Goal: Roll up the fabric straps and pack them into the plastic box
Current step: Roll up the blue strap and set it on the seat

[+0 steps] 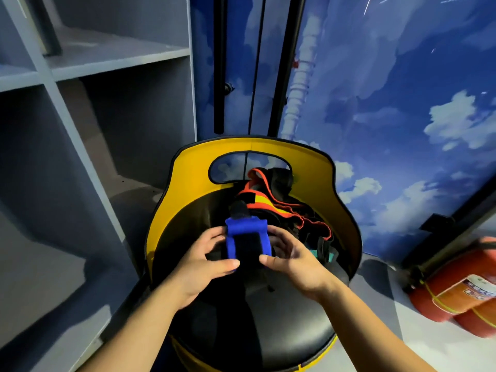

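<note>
Two hands are holding a blue strap (pixel 246 241) above a black chair seat (pixel 281 318) with a yellow backrest (pixel 308 157). The left hand (pixel 206 264) is pinching the strap's left side, thumb at the near edge; the right hand (pixel 295 261) is pinching its right side the same way, so each grip is closing on the partly rolled strap. A pile of straps (pixel 284 208), one orange and yellow, is lying on the seat just behind. Red extinguishers (pixel 461 294) are lying on the floor at right, and grey shelves (pixel 80 103) are standing at left.

No legible text (extinguisher (pixel 456 294) label blurred)
</note>
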`<control>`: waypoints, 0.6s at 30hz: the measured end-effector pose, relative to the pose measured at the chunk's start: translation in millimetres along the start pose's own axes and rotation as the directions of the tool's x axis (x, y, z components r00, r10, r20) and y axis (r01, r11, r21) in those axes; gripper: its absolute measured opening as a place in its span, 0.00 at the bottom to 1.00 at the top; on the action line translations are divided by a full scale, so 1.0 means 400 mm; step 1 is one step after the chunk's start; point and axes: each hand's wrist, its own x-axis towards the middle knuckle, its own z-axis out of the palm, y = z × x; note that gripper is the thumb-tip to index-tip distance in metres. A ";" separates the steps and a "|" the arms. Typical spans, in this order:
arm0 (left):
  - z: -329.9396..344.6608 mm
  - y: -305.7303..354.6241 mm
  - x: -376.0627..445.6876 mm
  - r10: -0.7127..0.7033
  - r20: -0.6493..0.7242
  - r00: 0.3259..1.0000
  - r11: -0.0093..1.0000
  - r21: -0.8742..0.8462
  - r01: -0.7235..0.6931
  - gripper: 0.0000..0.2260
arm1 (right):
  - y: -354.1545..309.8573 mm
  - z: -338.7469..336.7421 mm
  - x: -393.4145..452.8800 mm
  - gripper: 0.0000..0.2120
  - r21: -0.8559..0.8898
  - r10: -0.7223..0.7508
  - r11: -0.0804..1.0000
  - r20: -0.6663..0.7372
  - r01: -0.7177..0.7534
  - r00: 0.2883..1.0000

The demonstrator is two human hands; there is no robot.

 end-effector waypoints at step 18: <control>0.027 -0.014 0.031 0.072 0.149 0.986 0.813 0.564 -0.145 0.29 | -0.024 -0.043 0.110 0.15 -0.164 0.062 0.978 -0.367 -0.130 0.928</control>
